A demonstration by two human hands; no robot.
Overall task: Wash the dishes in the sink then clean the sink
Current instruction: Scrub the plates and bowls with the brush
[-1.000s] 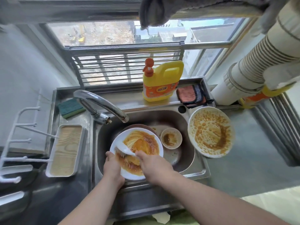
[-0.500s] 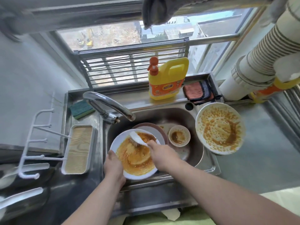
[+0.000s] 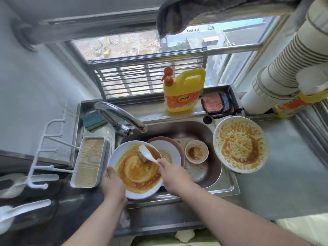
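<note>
A: What is the right hand (image 3: 173, 172) doing?

B: It is clamped round the handle of a white dish brush (image 3: 148, 154), bristles pressed onto the far part of the white plate (image 3: 134, 170). The left hand (image 3: 112, 183) is closed on the plate's near-left rim, thumb on top, holding it tilted over the front edge of the sink (image 3: 229, 185).

A: How should the scrubbing go?

B: I would work in overlapping circles from the middle outward, since orange sauce covers nearly the whole face. The left hand should keep the rim braced so the plate does not skid. The faucet (image 3: 122, 118) shows no water running, so a rinse is likely needed.

A: And the arms?

B: Both forearms reach in from below, the right crossing slightly inward, wrist bent down.

A: What else waits?

B: 3 more pieces: another plate (image 3: 168, 150) and a small bowl (image 3: 196, 154) in the basin, and a big smeared plate (image 3: 240, 144) resting on the sink's right rim. The detergent bottle (image 3: 183, 90) stands behind.
</note>
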